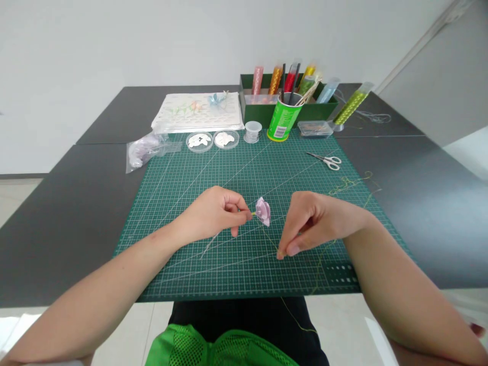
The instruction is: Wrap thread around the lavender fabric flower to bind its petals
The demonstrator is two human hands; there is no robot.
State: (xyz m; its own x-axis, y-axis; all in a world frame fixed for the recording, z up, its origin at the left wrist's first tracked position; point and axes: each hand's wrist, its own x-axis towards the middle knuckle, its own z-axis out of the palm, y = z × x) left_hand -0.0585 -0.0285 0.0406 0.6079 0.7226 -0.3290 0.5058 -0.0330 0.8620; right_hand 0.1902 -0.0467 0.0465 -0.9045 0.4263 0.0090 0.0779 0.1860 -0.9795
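Observation:
My left hand (224, 211) pinches the short stem of a pale purple artificial flower (263, 211) just behind its head. Light wire ends (208, 246) stick out below that hand, toward the lower left. Lower and to the right, my right hand (310, 221) is closed in a pinch on a thin green thread (270, 237), which runs up to the base of the flower. More of the thread hangs over the mat's front edge onto my lap. Both hands are just above a green cutting mat (229, 274).
White-handled scissors (327, 160) lie at the mat's right, near loose tangled thread (345, 184). Behind stand two dishes of white petals (199, 141), a clear spool (252, 132), a green can (284, 119) of tools and a dark green box (259, 113) with thread tubes. A plastic bag (143, 151) lies left.

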